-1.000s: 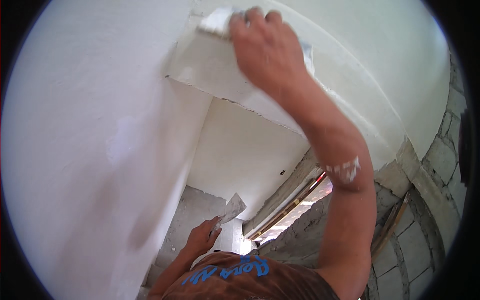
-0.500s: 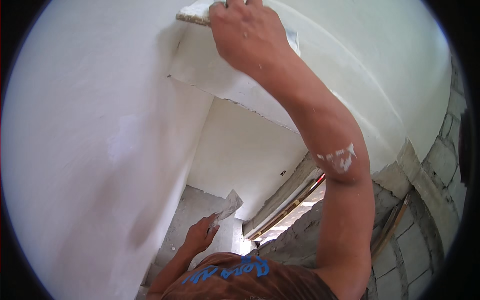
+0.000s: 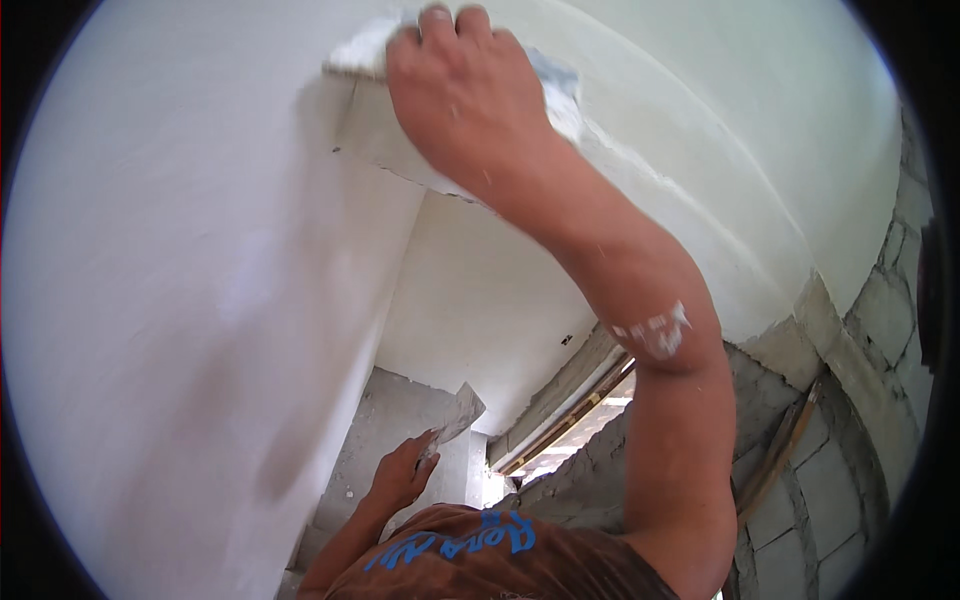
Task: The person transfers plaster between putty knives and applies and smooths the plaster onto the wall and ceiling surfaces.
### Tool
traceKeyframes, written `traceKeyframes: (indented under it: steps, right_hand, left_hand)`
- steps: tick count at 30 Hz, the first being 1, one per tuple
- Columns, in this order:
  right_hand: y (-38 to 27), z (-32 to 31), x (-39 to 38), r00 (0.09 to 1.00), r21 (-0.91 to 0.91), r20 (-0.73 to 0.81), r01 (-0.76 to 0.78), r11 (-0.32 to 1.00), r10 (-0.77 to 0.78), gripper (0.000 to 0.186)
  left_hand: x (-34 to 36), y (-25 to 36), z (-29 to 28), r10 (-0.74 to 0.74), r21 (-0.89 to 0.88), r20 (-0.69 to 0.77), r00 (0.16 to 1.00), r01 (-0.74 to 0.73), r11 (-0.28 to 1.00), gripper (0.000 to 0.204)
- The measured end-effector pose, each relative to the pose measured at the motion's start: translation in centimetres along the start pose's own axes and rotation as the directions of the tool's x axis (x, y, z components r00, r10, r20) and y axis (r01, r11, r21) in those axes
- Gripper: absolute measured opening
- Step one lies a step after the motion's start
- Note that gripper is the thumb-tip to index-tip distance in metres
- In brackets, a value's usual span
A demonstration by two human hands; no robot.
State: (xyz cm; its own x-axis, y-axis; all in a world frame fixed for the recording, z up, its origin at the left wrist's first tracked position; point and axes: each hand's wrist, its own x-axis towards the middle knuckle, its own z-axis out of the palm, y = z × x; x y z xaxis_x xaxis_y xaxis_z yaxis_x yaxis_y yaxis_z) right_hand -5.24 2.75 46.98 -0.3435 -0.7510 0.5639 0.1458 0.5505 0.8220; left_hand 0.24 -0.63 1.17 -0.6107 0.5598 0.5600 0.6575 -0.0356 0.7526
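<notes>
Raised high against the white plastered wall, my right hand (image 3: 465, 100) is closed around a plastering trowel (image 3: 356, 58). White plaster coats the trowel's edge on the left, and its bluish-grey blade shows past the hand on the right; the handle is hidden under my fingers. The trowel lies close along the lower edge of the plastered surface (image 3: 680, 120). Low down in front of my body, my left hand (image 3: 402, 472) grips a putty knife (image 3: 463, 412), its wide, plaster-smeared blade pointing up and to the right. Dried plaster marks my right forearm near the elbow.
A smooth white wall (image 3: 180, 250) fills the left side. Under my right arm a lower plastered panel (image 3: 480, 300) ends beside an opening with a wooden strip (image 3: 575, 415). Bare grey blockwork (image 3: 810, 500) stands at the right, with a wooden stick (image 3: 785, 455) leaning there.
My right hand and the trowel have moved left and slightly down along the wall, with the forearm following. My left hand and the putty knife have hardly moved.
</notes>
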Motion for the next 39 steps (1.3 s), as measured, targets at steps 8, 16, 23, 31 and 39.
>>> traceKeyframes:
  steps: [8,16,23,31,39]
  right_hand:
    - [-10.6,3.2,-8.9,0.943,0.255,0.244,0.163,0.953,-0.226,0.025]
    - [4.2,-2.0,-3.1,0.998,-0.037,-0.059,-0.034,0.999,0.032,0.016]
    - [-2.0,-1.7,-11.8,0.943,0.059,0.330,-0.071,0.996,0.048,0.046]
    - [5.3,-2.3,-5.8,0.999,-0.089,-0.028,-0.032,0.996,0.030,0.037]
    - [-3.3,2.1,-11.6,0.985,0.005,0.170,-0.003,1.000,0.002,0.045]
  left_hand:
    - [-0.7,0.7,0.6,-0.033,-0.033,0.001,0.999,0.033,0.999,0.044]
    - [0.0,0.7,0.3,0.106,-0.042,-0.043,0.993,-0.108,0.993,0.042]
    - [0.2,0.7,-0.1,0.047,-0.048,-0.042,0.998,-0.049,0.998,0.042]
    - [0.3,0.1,0.5,0.089,-0.036,-0.007,0.996,-0.089,0.995,0.042]
    - [0.5,0.4,0.4,-0.004,-0.044,0.018,1.000,0.004,0.999,0.043]
